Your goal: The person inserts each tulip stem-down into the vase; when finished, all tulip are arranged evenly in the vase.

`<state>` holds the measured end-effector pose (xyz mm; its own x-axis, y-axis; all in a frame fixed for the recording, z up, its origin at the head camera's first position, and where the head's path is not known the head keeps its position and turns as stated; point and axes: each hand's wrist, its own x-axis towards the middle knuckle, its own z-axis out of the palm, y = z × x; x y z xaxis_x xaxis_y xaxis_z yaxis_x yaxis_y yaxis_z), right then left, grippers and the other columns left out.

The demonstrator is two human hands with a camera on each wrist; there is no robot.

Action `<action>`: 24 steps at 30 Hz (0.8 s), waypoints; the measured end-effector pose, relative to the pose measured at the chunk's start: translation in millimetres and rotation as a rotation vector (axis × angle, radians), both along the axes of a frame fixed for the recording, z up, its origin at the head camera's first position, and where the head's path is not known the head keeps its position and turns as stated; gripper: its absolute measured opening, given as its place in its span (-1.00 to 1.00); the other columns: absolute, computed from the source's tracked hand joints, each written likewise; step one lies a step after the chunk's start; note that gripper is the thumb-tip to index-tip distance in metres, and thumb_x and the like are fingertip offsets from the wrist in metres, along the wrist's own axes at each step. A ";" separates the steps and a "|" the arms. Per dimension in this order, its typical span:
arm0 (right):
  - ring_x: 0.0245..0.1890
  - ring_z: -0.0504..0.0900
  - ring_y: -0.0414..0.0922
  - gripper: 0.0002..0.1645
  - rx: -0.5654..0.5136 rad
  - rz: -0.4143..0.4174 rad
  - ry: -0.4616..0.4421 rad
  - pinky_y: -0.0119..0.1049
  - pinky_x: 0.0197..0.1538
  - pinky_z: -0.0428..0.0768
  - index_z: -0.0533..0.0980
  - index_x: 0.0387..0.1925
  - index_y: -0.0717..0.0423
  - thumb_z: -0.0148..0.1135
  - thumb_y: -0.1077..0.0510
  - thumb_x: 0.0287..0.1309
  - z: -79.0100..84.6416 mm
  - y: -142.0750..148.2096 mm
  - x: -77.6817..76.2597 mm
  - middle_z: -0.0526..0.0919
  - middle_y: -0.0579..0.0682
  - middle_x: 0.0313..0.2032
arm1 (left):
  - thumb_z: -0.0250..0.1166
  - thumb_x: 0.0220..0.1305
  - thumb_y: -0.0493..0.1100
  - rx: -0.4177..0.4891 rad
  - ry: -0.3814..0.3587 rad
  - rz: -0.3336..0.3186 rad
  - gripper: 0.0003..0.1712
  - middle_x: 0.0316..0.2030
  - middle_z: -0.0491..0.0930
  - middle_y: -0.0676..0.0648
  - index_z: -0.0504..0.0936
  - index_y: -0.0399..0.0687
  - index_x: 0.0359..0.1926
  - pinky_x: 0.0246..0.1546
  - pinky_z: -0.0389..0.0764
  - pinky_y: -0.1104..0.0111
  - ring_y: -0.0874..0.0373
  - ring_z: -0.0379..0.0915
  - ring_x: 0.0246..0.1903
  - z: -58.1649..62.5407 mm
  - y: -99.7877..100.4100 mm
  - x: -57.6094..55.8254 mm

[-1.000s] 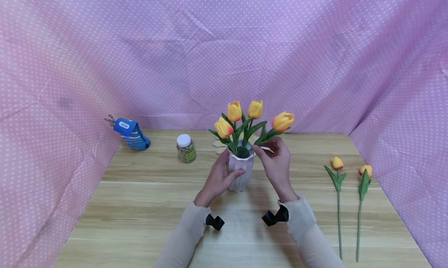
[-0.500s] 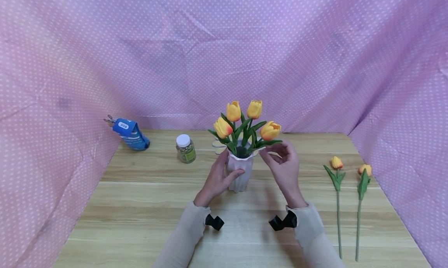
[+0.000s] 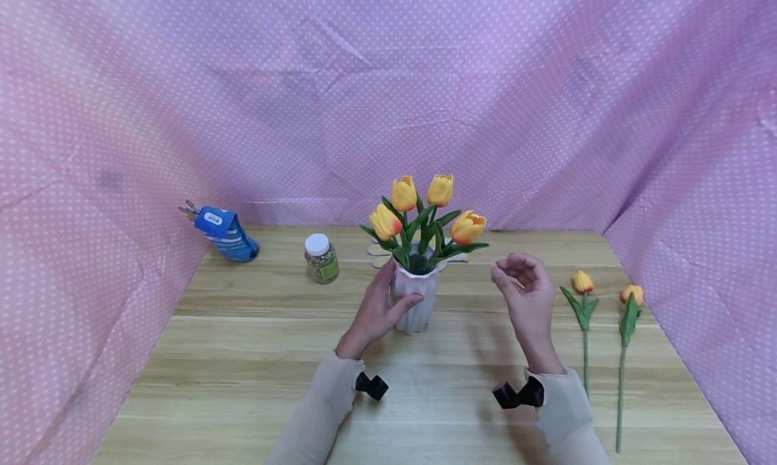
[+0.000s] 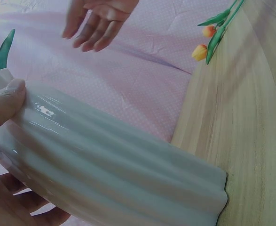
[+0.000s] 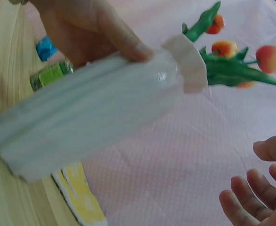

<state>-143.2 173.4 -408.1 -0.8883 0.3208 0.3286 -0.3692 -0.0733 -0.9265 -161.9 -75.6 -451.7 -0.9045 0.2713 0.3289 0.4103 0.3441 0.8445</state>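
Observation:
A white ribbed vase (image 3: 428,291) stands upright on the table, with several yellow-orange tulips (image 3: 403,194) and their green leaves rising from its mouth. My left hand (image 3: 379,310) grips the vase from the left, its thumb across the front near the rim; the fingers curve round the far side, as the left wrist view shows. My right hand (image 3: 528,303) is in the air to the right of the vase, holding nothing, its fingers loosely bent and apart in the right wrist view. Two loose tulips, one nearer (image 3: 583,283) and one farther right (image 3: 631,295), lie beyond that hand.
A jar (image 3: 322,259) with a white lid and green label stands left of the vase. Farther left leans a blue bag (image 3: 227,235) with a clip. Behind the vase lies a white and yellow petal-shaped piece (image 5: 79,193). Pink dotted cloth (image 3: 388,80) surrounds the wooden table (image 3: 243,384).
The rightmost tulip in the vase has swung left and lower. My right hand has let go of it and moved right, away from the vase. My left hand has stayed put.

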 end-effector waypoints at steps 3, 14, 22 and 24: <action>-0.29 0.69 -0.33 -0.66 -0.016 -0.017 -0.006 -0.55 -0.22 0.70 0.51 -0.13 0.19 0.28 0.54 0.12 -3.5 9.5 2.0 0.70 -0.15 -0.31 | 0.29 0.31 0.26 0.003 0.012 -0.005 -0.02 0.45 0.31 -0.17 0.07 0.02 0.56 0.45 0.29 -0.16 -0.14 0.23 0.46 -0.2 -0.2 0.4; -0.35 0.70 -0.31 -0.63 -0.059 -0.109 -0.029 -0.55 -0.29 0.70 0.54 -0.19 0.14 0.27 0.59 0.08 -17.9 50.3 11.6 0.71 -0.12 -0.36 | 0.34 0.32 0.12 -0.010 -0.005 0.002 -0.04 0.45 0.30 -0.16 0.06 0.04 0.57 0.45 0.28 -0.16 -0.12 0.23 0.46 1.0 0.5 0.7; -0.38 0.68 -0.33 -0.63 -0.042 -0.224 -0.050 -0.59 -0.34 0.68 0.55 -0.20 0.12 0.28 0.58 0.08 -28.6 91.4 19.2 0.72 -0.13 -0.37 | 0.33 0.32 0.15 -0.007 0.012 -0.007 -0.04 0.45 0.31 -0.18 0.07 0.01 0.56 0.44 0.29 -0.16 -0.14 0.24 0.46 2.0 0.7 0.9; -0.40 0.68 -0.33 -0.63 -0.058 -0.242 -0.065 -0.60 -0.35 0.67 0.55 -0.22 0.12 0.28 0.58 0.07 -30.6 100.7 21.2 0.72 -0.14 -0.37 | 0.32 0.32 0.17 -0.010 0.014 -0.003 -0.04 0.45 0.31 -0.17 0.07 0.01 0.56 0.45 0.29 -0.16 -0.13 0.24 0.46 1.8 0.5 0.7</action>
<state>-121.9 274.0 -438.7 -0.8019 0.5436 0.2479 -0.3219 -0.0437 -0.9457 -161.2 -75.1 -450.0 -0.8990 0.2772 0.3392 0.4234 0.3512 0.8351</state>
